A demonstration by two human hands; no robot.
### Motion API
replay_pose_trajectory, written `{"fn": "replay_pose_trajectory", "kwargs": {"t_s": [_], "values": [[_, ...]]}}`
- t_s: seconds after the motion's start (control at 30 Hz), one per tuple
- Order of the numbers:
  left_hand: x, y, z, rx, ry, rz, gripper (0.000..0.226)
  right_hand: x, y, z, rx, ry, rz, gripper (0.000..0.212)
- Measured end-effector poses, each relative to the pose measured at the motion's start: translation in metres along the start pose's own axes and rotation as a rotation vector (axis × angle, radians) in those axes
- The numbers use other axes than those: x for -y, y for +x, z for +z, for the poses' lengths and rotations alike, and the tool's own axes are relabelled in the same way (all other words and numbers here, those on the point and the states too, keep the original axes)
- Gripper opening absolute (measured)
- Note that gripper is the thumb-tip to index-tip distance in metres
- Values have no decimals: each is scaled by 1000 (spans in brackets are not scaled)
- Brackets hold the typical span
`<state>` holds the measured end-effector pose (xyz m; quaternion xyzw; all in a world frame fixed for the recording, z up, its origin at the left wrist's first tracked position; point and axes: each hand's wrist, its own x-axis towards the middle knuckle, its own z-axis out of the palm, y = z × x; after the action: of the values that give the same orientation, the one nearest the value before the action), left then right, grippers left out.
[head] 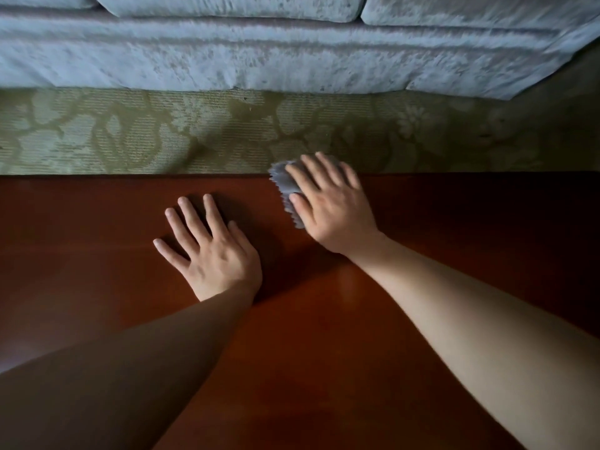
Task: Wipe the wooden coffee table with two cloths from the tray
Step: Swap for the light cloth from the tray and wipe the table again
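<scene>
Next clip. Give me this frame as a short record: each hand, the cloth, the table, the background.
left hand: flat on the coffee table, fingers spread, no cloth visible under it
right hand: pressing the grey cloth with straight fingers
grey cloth: at the table's far edge, partly overhanging it
second cloth, tray: not in view
background: patterned carpet, pale sofa beyond

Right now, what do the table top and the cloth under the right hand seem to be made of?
Table top: probably wood or veneer, reddish-brown, glossy; faint grain and a soft reflection show. Cloth: apparently thin grey fabric, perhaps microfibre; its edge is zigzag-cut.
</scene>
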<state>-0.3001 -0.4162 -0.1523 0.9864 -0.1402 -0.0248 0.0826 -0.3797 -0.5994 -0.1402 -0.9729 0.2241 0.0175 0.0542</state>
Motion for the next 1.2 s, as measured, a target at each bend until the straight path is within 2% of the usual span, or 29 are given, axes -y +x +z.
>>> {"fn": "replay_pose_trajectory", "kwargs": {"t_s": [0.23, 0.3, 0.4, 0.47, 0.57, 0.63, 0.7, 0.8, 0.93, 1.0, 1.1, 1.13, 1.2], "values": [[-4, 2, -1, 16, 14, -7, 59, -129, -71, -17, 89, -85, 343, 61], [-3, 2, 0, 18, 17, -7, 59, -136, -81, -18, 69, -56, 429, 61], [-2, 2, 0, 15, 12, 3, 59, -103, -72, -14, 27, -36, 589, 63], [-2, 2, -1, 14, 6, 10, 59, -63, -61, -11, 21, -50, 538, 64], [-2, 2, -1, 6, -12, 8, 59, 3, -51, -3, -32, -18, 267, 58], [-2, 2, -1, 0, -22, 8, 60, 37, -57, 0, 10, -10, 97, 61], [-2, 3, 0, -3, -34, 19, 60, 47, -71, 5, 59, -38, 30, 63], [-1, 4, -2, -12, -58, 28, 61, 23, -96, 7, 47, -46, 88, 64], [5, 4, -8, 35, -140, 63, 62, -32, -145, 2, 45, -14, 347, 67], [20, 1, -12, 63, -232, 221, 58, -52, -169, -2, 105, -4, 456, 71], [67, -25, -22, 123, -346, 566, 53, -46, -191, -5, 173, -26, 536, 75], [86, -40, -26, 128, -344, 620, 51, -34, -195, -4, 173, -59, 533, 77], [124, -76, -32, 105, -289, 586, 47, 4, -198, -1, 136, -97, 458, 77]]}}
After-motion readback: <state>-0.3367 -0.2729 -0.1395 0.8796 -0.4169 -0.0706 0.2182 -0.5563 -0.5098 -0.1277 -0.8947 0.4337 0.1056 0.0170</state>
